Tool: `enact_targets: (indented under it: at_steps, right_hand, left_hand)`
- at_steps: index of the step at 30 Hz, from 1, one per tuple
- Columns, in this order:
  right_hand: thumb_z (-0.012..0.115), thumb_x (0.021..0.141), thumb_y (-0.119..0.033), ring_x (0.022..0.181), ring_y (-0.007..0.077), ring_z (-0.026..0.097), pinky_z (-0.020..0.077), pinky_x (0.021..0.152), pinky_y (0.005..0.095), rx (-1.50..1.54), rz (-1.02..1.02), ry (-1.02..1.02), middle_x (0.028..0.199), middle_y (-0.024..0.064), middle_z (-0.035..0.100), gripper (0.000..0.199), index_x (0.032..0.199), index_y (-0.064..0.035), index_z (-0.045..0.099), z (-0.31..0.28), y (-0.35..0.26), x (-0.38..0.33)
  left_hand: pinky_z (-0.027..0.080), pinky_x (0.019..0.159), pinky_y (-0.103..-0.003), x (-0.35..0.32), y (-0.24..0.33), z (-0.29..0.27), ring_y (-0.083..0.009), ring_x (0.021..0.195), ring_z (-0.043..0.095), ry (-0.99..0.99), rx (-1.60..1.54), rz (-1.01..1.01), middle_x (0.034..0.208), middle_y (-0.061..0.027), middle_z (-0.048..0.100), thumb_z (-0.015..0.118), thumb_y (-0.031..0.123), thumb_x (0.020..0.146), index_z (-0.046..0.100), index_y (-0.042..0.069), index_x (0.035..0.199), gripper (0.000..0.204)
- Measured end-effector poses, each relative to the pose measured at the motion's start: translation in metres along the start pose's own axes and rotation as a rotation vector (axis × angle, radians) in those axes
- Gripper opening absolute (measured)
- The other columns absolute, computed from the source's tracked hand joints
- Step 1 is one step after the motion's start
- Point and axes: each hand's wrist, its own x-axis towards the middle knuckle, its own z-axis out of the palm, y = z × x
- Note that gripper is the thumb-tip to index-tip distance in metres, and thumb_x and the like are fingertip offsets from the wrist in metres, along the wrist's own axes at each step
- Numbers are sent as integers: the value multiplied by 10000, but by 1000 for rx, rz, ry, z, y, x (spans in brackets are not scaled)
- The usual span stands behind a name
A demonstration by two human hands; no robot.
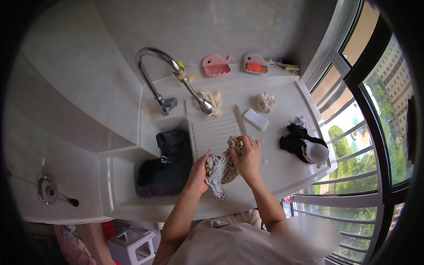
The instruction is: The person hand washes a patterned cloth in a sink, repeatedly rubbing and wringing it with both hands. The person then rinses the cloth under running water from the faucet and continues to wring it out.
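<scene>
My left hand (199, 171) and my right hand (247, 158) both grip a small patterned cloth (220, 170), white with brown spots. They hold it over the ribbed washboard (215, 134) of a white laundry sink (282, 172). The left hand grasps the cloth's lower part and the right hand its upper end. The cloth looks wet and twisted between them.
A dark garment (165, 165) soaks in the basin on the left. A chrome tap (164, 77) arches above. A white soap bar (256, 119), two crumpled pale cloths (265, 101) and a black-and-white garment pile (304, 145) lie on the counter. Two whale-shaped holders (216, 66) stand at the back. Windows are at right.
</scene>
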Motion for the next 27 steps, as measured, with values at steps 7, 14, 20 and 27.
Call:
enact_targets:
  at_steps: [7, 14, 20, 27]
  right_hand:
    - [761, 760, -142, 1142, 355, 546, 442, 936, 445, 361, -187, -369, 1275, 152, 533, 766, 1433, -98, 398, -48, -28, -3]
    - [770, 802, -191, 766, 329, 673, 532, 661, 372, 265, -80, -230, 895, 155, 670, 412, 1145, -39, 600, -28, -18, -3]
    - [755, 860, -228, 717, 80, 570, 473, 667, 237, 573, 214, -52, 793, 39, 666, 281, 1018, -18, 657, -86, -43, 11]
    - [535, 1012, -286, 668, 66, 388, 346, 594, 228, 696, 289, 219, 730, -20, 494, 308, 970, 18, 558, -56, 8, 45]
  left_hand:
    - [512, 858, -346, -23, 48, 45, -187, 971, 624, -535, 270, 105, 1033, -86, 638, 488, 352, 1002, 596, 6, 1089, 373]
    - [509, 817, -360, -6, 18, 20, -172, 1020, 595, -408, 1161, 781, 1089, -92, 591, 850, 198, 716, 508, 56, 1198, 608]
    - [489, 780, -257, -21, 14, -7, -143, 915, 627, -496, 855, 436, 959, -19, 655, 714, 68, 801, 593, 64, 1123, 344]
    - [458, 968, -440, -17, 19, 23, -239, 1131, 576, -534, -179, 120, 1208, -59, 614, 667, 301, 898, 542, 102, 1240, 415]
